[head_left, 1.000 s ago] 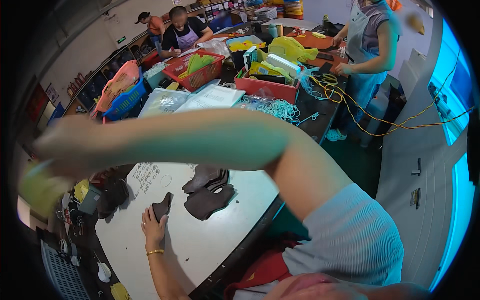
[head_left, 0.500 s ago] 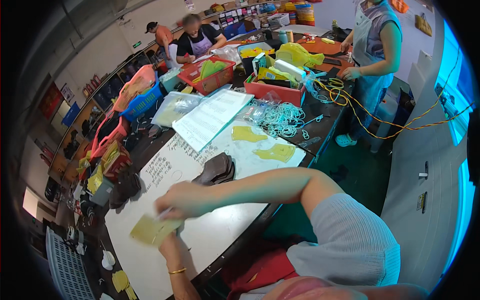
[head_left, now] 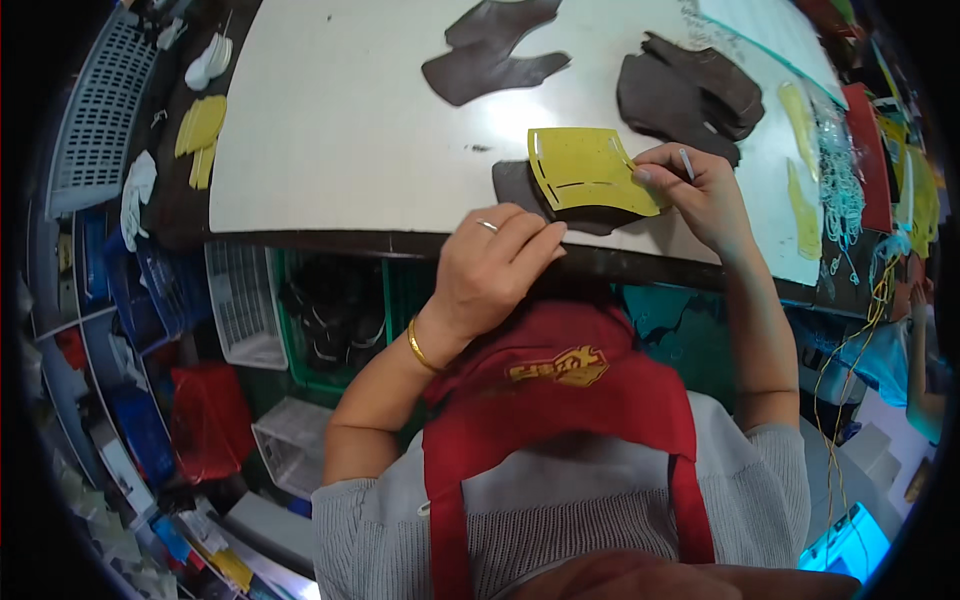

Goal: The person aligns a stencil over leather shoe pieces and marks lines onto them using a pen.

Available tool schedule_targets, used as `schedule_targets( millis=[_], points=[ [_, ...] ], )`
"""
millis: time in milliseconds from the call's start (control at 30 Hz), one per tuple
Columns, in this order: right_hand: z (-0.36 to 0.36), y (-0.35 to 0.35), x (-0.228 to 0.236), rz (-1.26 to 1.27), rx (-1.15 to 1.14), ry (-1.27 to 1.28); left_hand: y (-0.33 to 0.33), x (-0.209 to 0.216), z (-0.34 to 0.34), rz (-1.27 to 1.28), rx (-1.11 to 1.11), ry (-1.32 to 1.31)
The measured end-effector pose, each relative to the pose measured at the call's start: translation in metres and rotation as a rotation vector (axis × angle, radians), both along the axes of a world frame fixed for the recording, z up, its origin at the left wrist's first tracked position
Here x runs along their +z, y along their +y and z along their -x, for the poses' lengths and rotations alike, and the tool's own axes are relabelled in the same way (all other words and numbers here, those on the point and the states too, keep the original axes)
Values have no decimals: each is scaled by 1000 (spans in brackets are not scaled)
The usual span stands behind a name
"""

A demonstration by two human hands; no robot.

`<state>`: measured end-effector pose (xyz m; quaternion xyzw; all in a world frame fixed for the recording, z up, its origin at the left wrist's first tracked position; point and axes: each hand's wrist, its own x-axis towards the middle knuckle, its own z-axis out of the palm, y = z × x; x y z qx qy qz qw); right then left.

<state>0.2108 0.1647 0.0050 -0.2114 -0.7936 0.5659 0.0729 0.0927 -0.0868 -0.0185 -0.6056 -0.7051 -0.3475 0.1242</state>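
Note:
A yellow template (head_left: 585, 170) with narrow slots lies over a dark brown leather-like piece (head_left: 518, 188), whose left end and near edge show beneath it. My right hand (head_left: 705, 195) pinches the template's right edge, and a slim pale pen (head_left: 687, 163) sticks up between its fingers. At the near edge of the brown piece, my left hand (head_left: 495, 262) is closed, fingertips bunched against it; their exact grip is partly hidden. Farther off are a two-pronged brown cutout (head_left: 490, 50) on the left and a stack of brown cutouts (head_left: 690, 90) on the right.
A white board (head_left: 340, 120) covers the dark table. Yellow patterns (head_left: 802, 205), tangled pale cords (head_left: 840, 170) and a red bin (head_left: 868, 150) lie along the right. A grey basket (head_left: 105, 110) and yellow pieces (head_left: 200, 130) are on the left; crates (head_left: 245, 305) stand below the table edge.
My view has swung down to the near table edge. The yellow template, earlier held above bare board, now rests over a brown piece. My hands have moved apart, left and right of it.

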Motion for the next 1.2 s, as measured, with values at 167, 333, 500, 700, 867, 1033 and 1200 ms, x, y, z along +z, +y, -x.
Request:
schedule_targets(
  millis=[167,333,500,700,867,1033,1200],
  points=[
    [10,-30,-1,-118,166,-118,-15,-11,-2,9,119,-43],
    [3,-43,-3,-273,179,-129,-20,-18,-6,25,72,-59],
    [5,-52,0,-459,164,-145,-17,-16,-6,44,88,-33],
    [6,-35,1,-399,230,-214,-5,3,-4,206,70,44],
    [-10,-4,3,-194,142,-258,-1,11,-5,415,103,182],
    [-22,-17,-3,-426,82,-107,4,15,-11,446,48,224],
    [-21,-21,-2,-685,142,-8,3,13,-20,445,49,255]
  ],
)
